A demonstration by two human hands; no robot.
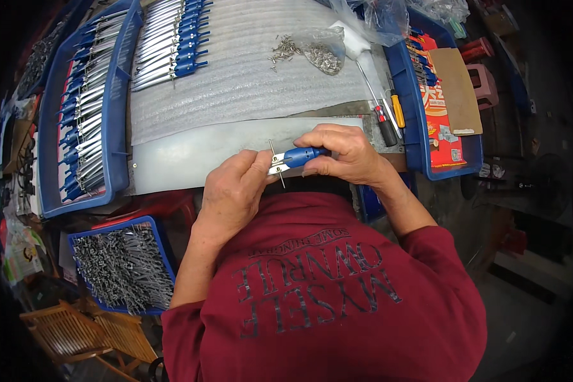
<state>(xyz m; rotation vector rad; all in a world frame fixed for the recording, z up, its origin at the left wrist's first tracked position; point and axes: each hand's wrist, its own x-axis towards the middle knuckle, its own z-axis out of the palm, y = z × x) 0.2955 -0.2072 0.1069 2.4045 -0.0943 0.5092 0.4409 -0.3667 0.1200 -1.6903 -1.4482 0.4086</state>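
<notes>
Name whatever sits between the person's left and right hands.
In the head view, a blue-and-silver piece bridges the gap: the left hand grips its silver end, the right hand its blue end.

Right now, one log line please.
left hand: on part, silver end | right hand: on part, blue end | yellow screwdriver: beside right bin

Dark lettering (315,286) across maroon shirt (388,337); white print (433,97) on red packaging (437,120).

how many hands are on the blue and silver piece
2: the left hand at the silver end of the piece, the right hand at its blue end.
</notes>
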